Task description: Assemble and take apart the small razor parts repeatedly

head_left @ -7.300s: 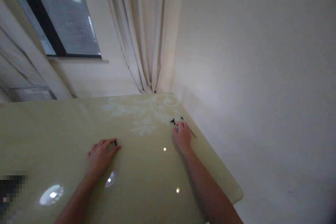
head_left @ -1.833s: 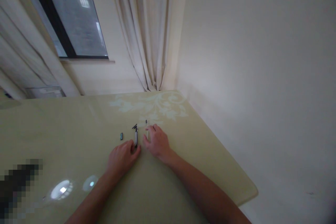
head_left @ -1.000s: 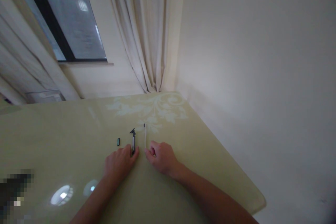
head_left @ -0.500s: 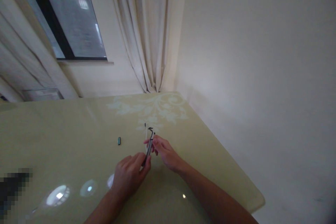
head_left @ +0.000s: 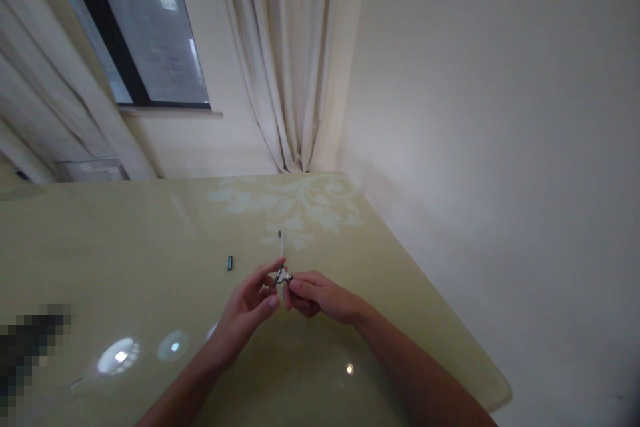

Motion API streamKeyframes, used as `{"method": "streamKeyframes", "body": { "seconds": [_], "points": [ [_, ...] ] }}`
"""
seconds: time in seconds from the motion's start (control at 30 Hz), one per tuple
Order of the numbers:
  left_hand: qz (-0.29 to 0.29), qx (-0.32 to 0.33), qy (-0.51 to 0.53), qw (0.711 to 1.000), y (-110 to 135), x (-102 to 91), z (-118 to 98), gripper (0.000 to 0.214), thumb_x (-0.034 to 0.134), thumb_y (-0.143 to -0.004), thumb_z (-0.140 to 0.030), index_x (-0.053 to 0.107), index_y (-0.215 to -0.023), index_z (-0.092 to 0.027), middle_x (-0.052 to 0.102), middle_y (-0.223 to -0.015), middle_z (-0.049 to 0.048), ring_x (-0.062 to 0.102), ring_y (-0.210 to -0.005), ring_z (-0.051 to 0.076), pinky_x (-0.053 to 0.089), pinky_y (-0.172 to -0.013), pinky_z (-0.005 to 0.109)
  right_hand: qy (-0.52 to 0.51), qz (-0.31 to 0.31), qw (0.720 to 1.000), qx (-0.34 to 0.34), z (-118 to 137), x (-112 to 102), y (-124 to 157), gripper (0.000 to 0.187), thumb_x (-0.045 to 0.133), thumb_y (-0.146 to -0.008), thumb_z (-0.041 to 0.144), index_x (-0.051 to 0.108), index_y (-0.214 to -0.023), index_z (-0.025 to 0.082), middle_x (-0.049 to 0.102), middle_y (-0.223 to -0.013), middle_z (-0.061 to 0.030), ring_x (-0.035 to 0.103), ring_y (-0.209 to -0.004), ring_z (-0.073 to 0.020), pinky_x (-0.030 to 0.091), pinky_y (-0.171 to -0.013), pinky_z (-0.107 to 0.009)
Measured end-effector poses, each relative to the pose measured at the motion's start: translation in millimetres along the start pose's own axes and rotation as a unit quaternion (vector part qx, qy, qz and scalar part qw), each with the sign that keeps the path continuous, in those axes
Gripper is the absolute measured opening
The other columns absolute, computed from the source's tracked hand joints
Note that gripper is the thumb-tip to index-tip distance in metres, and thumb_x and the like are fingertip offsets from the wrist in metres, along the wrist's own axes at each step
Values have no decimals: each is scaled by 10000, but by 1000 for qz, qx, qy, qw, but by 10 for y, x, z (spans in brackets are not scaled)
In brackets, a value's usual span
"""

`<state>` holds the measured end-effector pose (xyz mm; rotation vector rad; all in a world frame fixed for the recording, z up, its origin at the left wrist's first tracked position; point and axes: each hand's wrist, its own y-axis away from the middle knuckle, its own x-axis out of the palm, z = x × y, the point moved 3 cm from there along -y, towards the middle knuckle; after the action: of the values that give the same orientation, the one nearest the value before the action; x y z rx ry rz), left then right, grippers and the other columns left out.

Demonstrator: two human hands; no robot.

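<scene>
Both hands meet above the glossy yellow-green table (head_left: 125, 240). My left hand (head_left: 247, 310) and my right hand (head_left: 315, 295) pinch a small razor-like tool with a black head (head_left: 281, 276) between their fingertips, lifted off the surface. A thin white stick with a dark tip (head_left: 281, 245) lies on the table just beyond the hands. A small dark cap-like piece (head_left: 230, 262) lies to the left of them.
The table's right edge (head_left: 450, 320) runs diagonally beside a pale wall. A cream curtain (head_left: 295, 60) hangs in the far corner, with a window (head_left: 140, 27) to the left. A pixelated dark patch (head_left: 30, 353) sits at the lower left.
The razor-like tool was lifted off the table by my left hand; both hands came together and now hold it between them. The white stick and the dark piece stayed put.
</scene>
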<state>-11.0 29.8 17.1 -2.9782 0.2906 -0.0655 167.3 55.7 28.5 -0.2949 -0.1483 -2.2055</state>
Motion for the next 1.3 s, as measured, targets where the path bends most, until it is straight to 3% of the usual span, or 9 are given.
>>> {"method": "streamKeyframes", "body": {
  "seconds": [0.13,0.27,0.37,0.5,0.93,1.3],
  "points": [
    [5,-2,34,999,14,9,70,438,815,-802,-432,763,-1187,-229,710,-1108,96,653,-1025,248,525,-913,340,31,2,999,8,19,48,15,509,521,-960,634,608,-818,153,329,-627,70,263,-535,-83,180,-516,-255],
    [-22,-11,69,997,17,-52,144,607,876,-736,-384,700,-1307,-272,706,-1102,78,650,-913,199,523,-799,287,57,-7,998,10,20,41,26,499,505,-974,601,599,-784,150,331,-597,73,265,-531,-82,186,-519,-253],
    [-18,-12,68,997,14,-91,171,511,894,-712,-378,764,-1188,-245,703,-1010,67,629,-881,188,499,-762,265,66,-4,998,6,7,16,26,475,501,-984,558,594,-762,148,343,-586,70,269,-524,-83,192,-516,-253],
    [-18,-10,59,998,1,-109,173,443,893,-715,-361,792,-1129,-243,688,-1039,66,613,-895,187,485,-764,265,84,-15,996,7,-4,-13,17,473,520,-966,559,574,-726,155,365,-564,68,280,-519,-83,197,-518,-254],
    [-34,13,26,999,-24,-109,133,451,902,-681,-407,810,-1089,-240,653,-995,71,593,-876,201,478,-713,272,114,-56,992,-5,-50,-35,-13,481,564,-937,564,518,-661,172,379,-566,66,274,-513,-76,184,-517,-264],
    [-68,40,-13,997,-29,-161,189,427,833,-784,-378,767,-1190,-263,615,-991,40,566,-850,169,460,-719,253,170,-83,981,-46,-1,-15,-24,506,524,-959,560,467,-625,184,385,-582,55,316,-546,-88,233,-547,-260]
  ]
}}
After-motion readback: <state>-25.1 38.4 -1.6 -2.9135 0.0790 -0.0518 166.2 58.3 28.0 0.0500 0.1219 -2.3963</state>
